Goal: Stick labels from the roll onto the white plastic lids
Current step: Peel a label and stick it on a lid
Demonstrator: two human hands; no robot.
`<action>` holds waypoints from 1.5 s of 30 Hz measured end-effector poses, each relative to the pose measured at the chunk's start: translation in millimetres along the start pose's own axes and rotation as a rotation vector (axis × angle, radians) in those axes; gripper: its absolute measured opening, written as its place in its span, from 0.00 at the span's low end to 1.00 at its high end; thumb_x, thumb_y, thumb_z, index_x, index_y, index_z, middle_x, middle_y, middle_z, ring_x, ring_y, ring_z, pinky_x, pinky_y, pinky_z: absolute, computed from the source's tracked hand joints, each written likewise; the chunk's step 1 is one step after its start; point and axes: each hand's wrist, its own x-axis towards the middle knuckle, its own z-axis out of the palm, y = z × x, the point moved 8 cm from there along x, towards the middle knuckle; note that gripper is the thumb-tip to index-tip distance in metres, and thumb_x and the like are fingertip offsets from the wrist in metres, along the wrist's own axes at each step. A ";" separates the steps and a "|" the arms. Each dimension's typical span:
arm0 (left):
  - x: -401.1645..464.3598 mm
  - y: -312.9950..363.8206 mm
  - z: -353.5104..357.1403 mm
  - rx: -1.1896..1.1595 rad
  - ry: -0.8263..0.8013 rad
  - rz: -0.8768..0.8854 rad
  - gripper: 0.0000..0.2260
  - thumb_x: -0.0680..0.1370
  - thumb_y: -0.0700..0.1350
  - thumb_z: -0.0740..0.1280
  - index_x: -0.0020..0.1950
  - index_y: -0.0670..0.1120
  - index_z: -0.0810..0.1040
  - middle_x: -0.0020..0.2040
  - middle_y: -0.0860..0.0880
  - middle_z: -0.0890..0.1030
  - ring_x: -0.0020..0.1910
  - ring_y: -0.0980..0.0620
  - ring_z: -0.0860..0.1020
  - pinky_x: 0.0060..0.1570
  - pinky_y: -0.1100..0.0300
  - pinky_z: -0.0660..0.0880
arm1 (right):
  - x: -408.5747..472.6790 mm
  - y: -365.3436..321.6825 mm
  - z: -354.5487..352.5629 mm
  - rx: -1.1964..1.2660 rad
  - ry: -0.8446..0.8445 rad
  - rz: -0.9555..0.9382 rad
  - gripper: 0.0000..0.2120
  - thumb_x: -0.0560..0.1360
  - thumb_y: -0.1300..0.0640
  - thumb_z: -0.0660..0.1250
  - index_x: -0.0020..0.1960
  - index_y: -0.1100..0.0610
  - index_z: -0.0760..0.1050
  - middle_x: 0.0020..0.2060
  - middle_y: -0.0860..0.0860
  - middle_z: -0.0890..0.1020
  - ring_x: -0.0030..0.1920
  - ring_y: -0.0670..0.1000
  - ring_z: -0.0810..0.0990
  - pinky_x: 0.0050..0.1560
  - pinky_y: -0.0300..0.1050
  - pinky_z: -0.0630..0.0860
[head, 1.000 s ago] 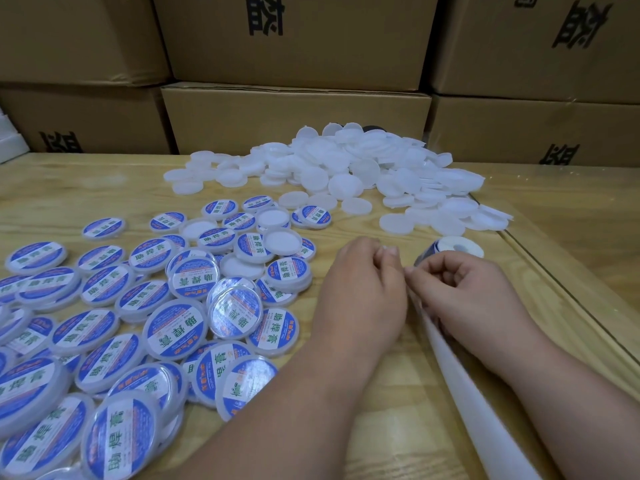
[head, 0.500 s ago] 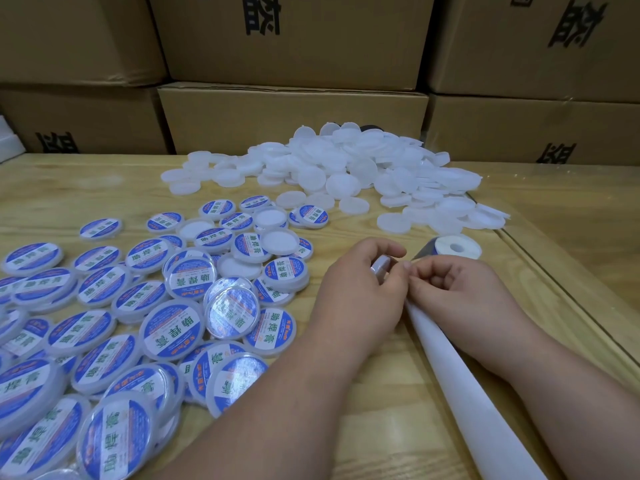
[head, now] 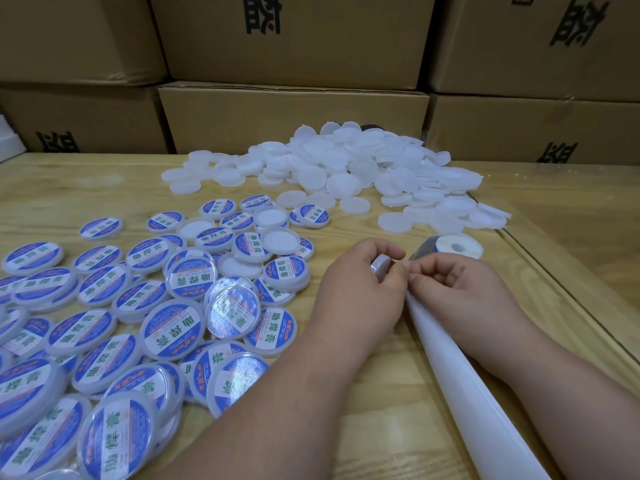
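My left hand [head: 360, 289] grips a white plastic lid [head: 381, 266] on edge, thumb over its top. Beside it my right hand [head: 457, 289] has its fingers curled and pinches at the white backing strip [head: 460, 386], fingertips touching the left hand; whether a label is between them is hidden. The label roll [head: 453, 247] lies just behind the right hand. A heap of plain white lids [head: 346, 168] sits at the back of the wooden table [head: 86, 188]. Labelled blue-and-white lids [head: 173, 327] cover the left side.
Stacked cardboard boxes [head: 294, 119] wall off the back of the table. The backing strip trails toward the lower right between my forearms. A raised wooden border [head: 540, 258] runs along the table's right side.
My left hand has turned so the lid it holds shows on edge between thumb and fingers. The right hand stays pinched at the strip's end. The view shifted slightly.
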 end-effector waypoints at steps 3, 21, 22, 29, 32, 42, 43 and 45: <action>-0.1 -0.1 0.2 -0.011 0.000 0.001 0.02 0.77 0.48 0.70 0.47 0.56 0.79 0.39 0.60 0.81 0.37 0.68 0.76 0.32 0.75 0.69 | 0.2 0.1 -0.8 -0.013 0.002 -0.011 0.06 0.78 0.58 0.70 0.42 0.53 0.82 0.39 0.62 0.84 0.37 0.51 0.77 0.41 0.47 0.72; -2.4 1.2 3.9 -0.055 -0.055 -0.020 0.02 0.76 0.49 0.71 0.46 0.57 0.81 0.37 0.68 0.81 0.31 0.65 0.77 0.28 0.74 0.69 | -1.8 -3.4 -6.6 0.125 0.079 0.013 0.08 0.76 0.62 0.71 0.39 0.53 0.82 0.33 0.54 0.82 0.34 0.50 0.77 0.37 0.45 0.73; -2.2 1.3 3.6 -0.051 -0.049 -0.016 0.02 0.76 0.50 0.71 0.46 0.57 0.82 0.39 0.69 0.81 0.32 0.66 0.77 0.29 0.74 0.69 | -2.0 -3.9 -6.5 0.130 0.081 0.012 0.08 0.76 0.62 0.71 0.40 0.53 0.82 0.33 0.54 0.83 0.34 0.50 0.78 0.37 0.45 0.74; -2.0 1.9 1.5 -0.022 -0.023 0.006 0.03 0.76 0.50 0.72 0.46 0.59 0.80 0.41 0.71 0.79 0.38 0.69 0.77 0.33 0.76 0.69 | -2.1 -7.6 -4.9 0.123 0.076 -0.012 0.09 0.76 0.62 0.71 0.41 0.51 0.84 0.41 0.63 0.84 0.38 0.51 0.80 0.41 0.46 0.76; -2.2 1.5 0.8 -0.024 -0.003 0.012 0.03 0.76 0.50 0.72 0.47 0.58 0.80 0.40 0.63 0.81 0.40 0.70 0.77 0.35 0.77 0.69 | -2.0 -7.3 -5.4 0.124 0.082 -0.017 0.10 0.76 0.63 0.71 0.41 0.50 0.84 0.39 0.63 0.84 0.36 0.49 0.79 0.37 0.39 0.76; -1.6 0.1 1.1 -0.056 -0.008 0.009 0.03 0.77 0.50 0.72 0.49 0.58 0.81 0.44 0.62 0.81 0.43 0.67 0.78 0.37 0.75 0.71 | -0.8 -2.9 -6.8 0.124 0.100 0.027 0.04 0.75 0.63 0.71 0.43 0.56 0.82 0.33 0.54 0.80 0.33 0.48 0.75 0.32 0.38 0.72; -1.4 0.0 0.4 -0.058 -0.003 0.009 0.03 0.77 0.49 0.72 0.49 0.58 0.81 0.43 0.61 0.82 0.42 0.66 0.78 0.36 0.75 0.71 | -0.6 -4.7 -5.7 0.098 0.095 0.010 0.04 0.75 0.62 0.72 0.43 0.56 0.82 0.32 0.52 0.80 0.33 0.46 0.75 0.33 0.37 0.72; -1.3 -1.1 -0.1 -0.082 0.000 0.002 0.04 0.78 0.47 0.70 0.48 0.58 0.81 0.39 0.60 0.82 0.38 0.63 0.79 0.31 0.74 0.71 | -1.2 -8.6 -3.9 0.022 0.087 -0.033 0.04 0.75 0.61 0.73 0.41 0.56 0.81 0.30 0.48 0.80 0.32 0.44 0.75 0.34 0.33 0.72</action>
